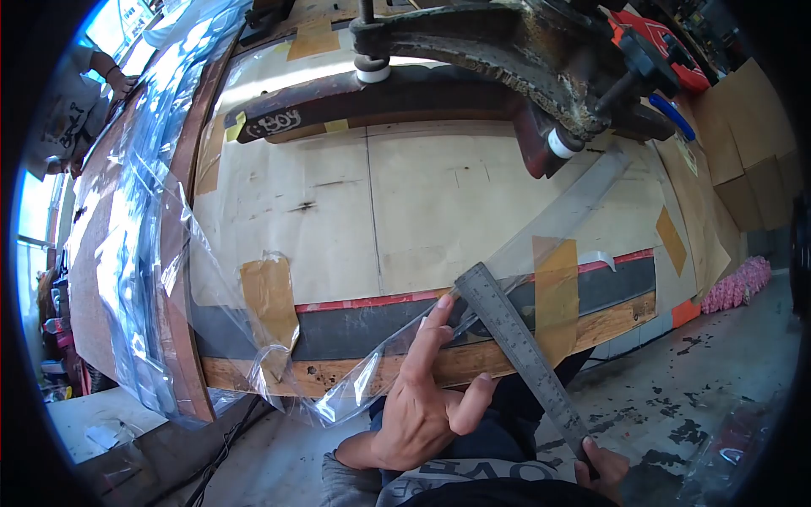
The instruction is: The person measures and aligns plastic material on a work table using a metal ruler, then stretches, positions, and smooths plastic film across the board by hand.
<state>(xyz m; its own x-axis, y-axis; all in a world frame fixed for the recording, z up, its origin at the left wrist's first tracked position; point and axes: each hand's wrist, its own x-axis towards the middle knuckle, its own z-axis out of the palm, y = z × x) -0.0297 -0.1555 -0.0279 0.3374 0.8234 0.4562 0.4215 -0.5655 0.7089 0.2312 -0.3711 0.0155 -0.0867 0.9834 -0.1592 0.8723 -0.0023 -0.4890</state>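
My right hand (601, 470), at the lower right, is closed on the near end of a metal ruler (528, 355) with graduation marks. The ruler slants up and left across the table's edge onto the work surface. My left hand (427, 401) has its index finger stretched toward the ruler's far end and its thumb spread apart; the other fingers are partly hidden. That fingertip rests at the edge of a clear plastic film (359, 384), which lies over the dark strip (355, 329) and hangs past the wooden edge. A red line (372, 299) borders the dark strip.
A heavy metal clamp-like frame (473, 38) stands over a dark bar (397, 106) on the pale board (296, 220). Brown tape pieces (269, 296) stick to the surface. Another person's hand (122, 83) is at the far left. Cardboard boxes (748, 152) stand at right.
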